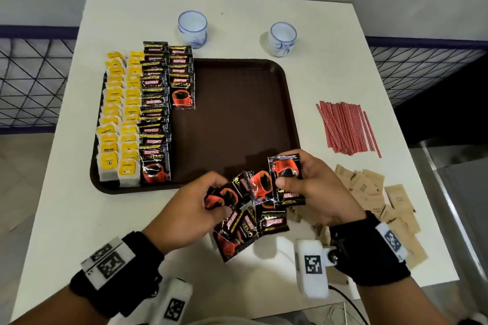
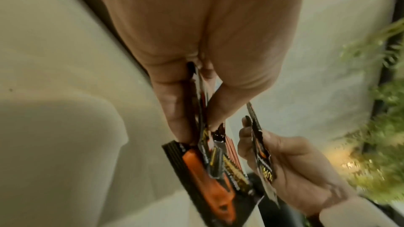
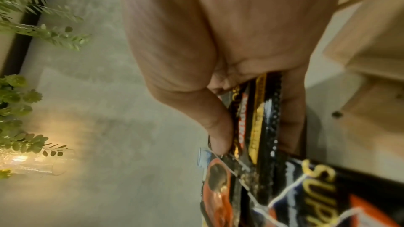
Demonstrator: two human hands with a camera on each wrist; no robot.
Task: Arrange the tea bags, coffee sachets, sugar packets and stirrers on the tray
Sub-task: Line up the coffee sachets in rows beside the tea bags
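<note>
Coffee sachets being sorted over tray's near edge

L→R: tea bags [image 1: 116,124] & coffee rows [image 1: 155,113] fill tray [image 1: 237,113] left; left hand [image 1: 184,208] pinches fanned sachets [image 1: 237,219], right hand [image 1: 311,187] grips a few, prob. squaring for next row; stirrers [image 1: 346,129], sugar packets [image 1: 383,200] wait on desk [image 1: 66,192].

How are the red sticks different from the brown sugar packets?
The red stirrers are long and thin; the brown sugar packets are flat and squarish. The stirrers lie mostly lined up together; the packets sprawl in a loose heap. Both are on the table to the right of the tray, not on it.
</note>
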